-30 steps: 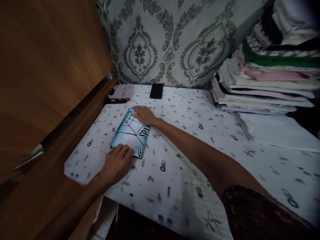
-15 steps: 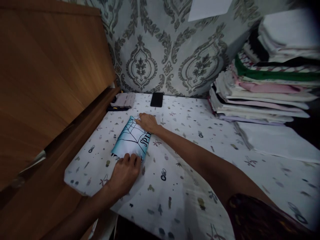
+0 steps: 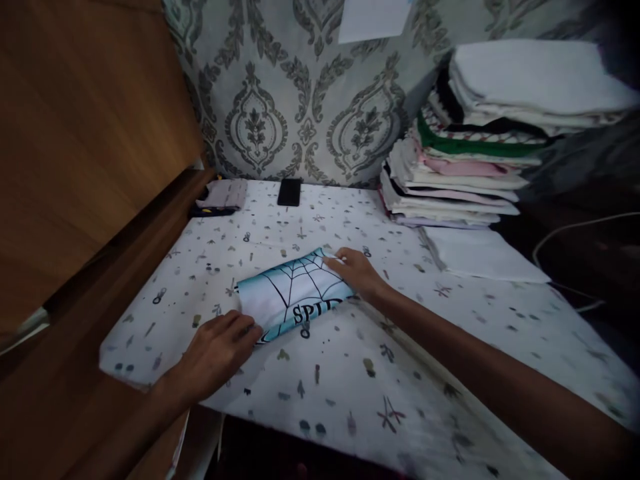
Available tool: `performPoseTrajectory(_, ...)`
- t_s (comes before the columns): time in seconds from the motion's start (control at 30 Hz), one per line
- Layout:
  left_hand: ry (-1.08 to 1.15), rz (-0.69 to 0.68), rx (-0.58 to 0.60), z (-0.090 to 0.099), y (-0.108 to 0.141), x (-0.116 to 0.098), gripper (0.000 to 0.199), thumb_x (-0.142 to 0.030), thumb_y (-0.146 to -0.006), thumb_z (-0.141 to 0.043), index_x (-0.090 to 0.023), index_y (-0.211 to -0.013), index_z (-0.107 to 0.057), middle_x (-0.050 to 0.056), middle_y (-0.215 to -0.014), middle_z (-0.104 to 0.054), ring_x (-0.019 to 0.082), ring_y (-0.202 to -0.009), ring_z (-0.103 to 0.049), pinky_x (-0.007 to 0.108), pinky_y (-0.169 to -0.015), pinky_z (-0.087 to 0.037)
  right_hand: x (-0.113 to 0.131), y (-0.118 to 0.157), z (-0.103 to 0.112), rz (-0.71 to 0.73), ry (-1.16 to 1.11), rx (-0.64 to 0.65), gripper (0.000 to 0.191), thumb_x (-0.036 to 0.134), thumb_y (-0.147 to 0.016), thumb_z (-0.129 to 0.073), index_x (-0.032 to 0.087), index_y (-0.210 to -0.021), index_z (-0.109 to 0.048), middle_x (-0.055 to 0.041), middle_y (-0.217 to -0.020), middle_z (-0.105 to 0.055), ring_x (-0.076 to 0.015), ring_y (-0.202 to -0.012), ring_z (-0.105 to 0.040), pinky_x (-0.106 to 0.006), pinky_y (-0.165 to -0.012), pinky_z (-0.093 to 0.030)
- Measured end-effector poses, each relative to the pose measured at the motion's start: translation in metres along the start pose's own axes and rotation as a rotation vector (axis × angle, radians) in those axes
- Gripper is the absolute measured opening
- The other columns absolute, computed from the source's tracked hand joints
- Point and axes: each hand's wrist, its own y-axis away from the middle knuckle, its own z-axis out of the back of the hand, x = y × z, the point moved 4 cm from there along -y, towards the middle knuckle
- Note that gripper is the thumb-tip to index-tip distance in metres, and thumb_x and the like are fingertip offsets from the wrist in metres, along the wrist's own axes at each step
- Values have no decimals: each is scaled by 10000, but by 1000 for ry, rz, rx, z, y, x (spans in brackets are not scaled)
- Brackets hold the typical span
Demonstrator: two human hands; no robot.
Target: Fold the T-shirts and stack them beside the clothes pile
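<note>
Blue-white folded cloth (image 3: 285,290) stretches between left fingers (image 3: 240,325) and right fingers (image 3: 350,257), both gripping its ends.

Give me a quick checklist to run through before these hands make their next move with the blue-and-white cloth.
1. Left hand on the folded cloth: ok, fingers at its left end.
2. Right hand on it: ok, thumb on top at the right end.
3. Web print facing up: ok.
4. Cloth's underside smooth: cannot tell, hidden.
5. Black flat object out of the way: ok, lies apart, farther back.
6. Clothes stack edges even: not ok, layers stick out unevenly.
</note>
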Motion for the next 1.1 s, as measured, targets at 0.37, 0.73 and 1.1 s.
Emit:
performPoseTrajectory(0.37, 1241, 1040, -40, -3, 15, 32, 415, -399, -810, -664, -195, -1158, -563, 126, -1177, -634, 282, -1109, -636, 437, -858, -586, -26, 34, 17, -366, -322, 122, 394, 565, -721, -738, 188, -768, -635, -36, -646, -601, -174, -607, -538, -276, -506, -394)
performPoseTrajectory(0.73, 1583, 1445, 187, -20, -32, 24, 308, -404, -804, -743, -119, -767, -629, 19, -568, -598, 144, -503, -564, 237, -445, -473, -19, 6, 6, -438, -286, 177, 364, 498, -728, -762, 180, -837, -625, -66, -688, -624, -217, -663, -598, -314, -525, -469)
performPoseTrajectory(1.1, 1718, 1140, 99, -17, -71, 4, 396, -244, -519, -928, -145, -789, -655, 39, -679, -703, 199, -611, -665, 257, -533, -506, -23, 41, 45, -252, -581, -10, 251, 263, -637, -743, 211, -673, -500, 55, -564, -505, -120, -542, -478, -222, -491, -349)
